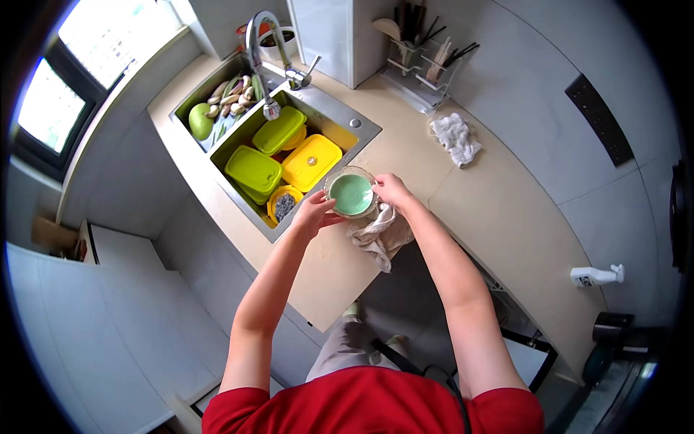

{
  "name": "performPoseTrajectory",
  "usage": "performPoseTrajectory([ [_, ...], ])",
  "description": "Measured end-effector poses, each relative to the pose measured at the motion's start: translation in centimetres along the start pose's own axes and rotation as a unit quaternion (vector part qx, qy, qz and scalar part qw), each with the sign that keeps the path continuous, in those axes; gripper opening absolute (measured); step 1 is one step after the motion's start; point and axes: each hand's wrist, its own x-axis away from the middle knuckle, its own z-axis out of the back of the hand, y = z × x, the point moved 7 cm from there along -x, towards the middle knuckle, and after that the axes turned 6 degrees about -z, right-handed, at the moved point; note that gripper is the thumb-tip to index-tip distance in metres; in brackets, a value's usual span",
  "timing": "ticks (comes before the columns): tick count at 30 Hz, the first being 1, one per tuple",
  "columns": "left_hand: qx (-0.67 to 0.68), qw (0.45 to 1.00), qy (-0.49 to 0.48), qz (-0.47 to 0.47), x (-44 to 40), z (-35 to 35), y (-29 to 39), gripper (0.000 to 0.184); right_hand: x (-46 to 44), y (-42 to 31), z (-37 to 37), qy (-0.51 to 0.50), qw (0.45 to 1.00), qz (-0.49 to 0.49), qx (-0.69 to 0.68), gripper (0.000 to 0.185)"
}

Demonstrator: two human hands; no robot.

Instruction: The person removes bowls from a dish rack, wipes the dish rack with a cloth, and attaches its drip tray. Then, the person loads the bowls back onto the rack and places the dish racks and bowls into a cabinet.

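Between my two hands is a small pale-green bowl [352,195], with the rim of a clear glass bowl [354,171] showing around it. My left hand [314,215] grips the stack at its left side. On the right side, the fingers of my right hand [392,190] close on the rim. A crumpled light cloth [379,237] lies just below the bowls and drapes over the counter's inner edge. Close by on the left is the steel sink [271,230], holding yellow containers with green lids [254,171], a yellow lid [312,162] and a grey scouring pad [284,207].
A chrome faucet [253,50] rises behind the sink. The left basin holds a green round fruit or vegetable [201,121] and garlic-like bulbs [233,98]. Further right are a utensil rack [426,69], a white cloth [455,139] and a spray bottle [594,275] on the beige counter [506,231].
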Motion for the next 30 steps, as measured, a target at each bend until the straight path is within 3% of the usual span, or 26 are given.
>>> performPoseTrajectory([
  [6,-0.098,0.988,-0.031,-0.119,2.0,-0.8,3.5,0.042,5.6,-5.0,3.8,0.117,0.988,0.100,-0.008,0.018],
  [10,-0.195,0.971,-0.026,-0.140,9.9,-6.0,6.9,0.041,15.1,-5.4,7.1,0.185,0.966,0.141,-0.112,0.019],
  [11,-0.207,0.968,-0.030,-0.140,11.5,-7.1,6.5,0.040,17.6,-5.3,7.7,0.155,0.968,0.153,-0.125,0.021],
  [12,-0.206,0.969,-0.031,-0.136,12.8,-7.9,5.3,0.040,19.5,-4.0,7.7,0.169,0.957,0.187,-0.144,0.021],
  [18,-0.150,0.987,-0.036,-0.042,19.0,-13.0,-7.0,0.039,29.8,5.6,7.8,0.090,0.982,0.099,-0.130,0.022],
  [20,-0.136,0.990,-0.039,-0.015,19.1,-13.9,-12.0,0.041,30.5,11.4,5.7,0.030,0.985,0.007,-0.172,0.017],
  [24,-0.110,0.992,-0.045,0.037,15.4,-15.1,-20.9,0.045,28.8,21.6,2.1,-0.002,0.973,-0.047,-0.226,0.018],
  [27,-0.153,0.988,-0.030,0.001,8.7,-13.2,-28.9,0.048,24.8,27.8,0.1,0.044,0.988,-0.086,-0.124,0.019],
  [30,-0.171,0.985,-0.037,-0.013,2.8,-13.6,-31.5,0.049,19.2,32.0,-1.0,0.087,0.993,-0.078,-0.033,0.019],
])
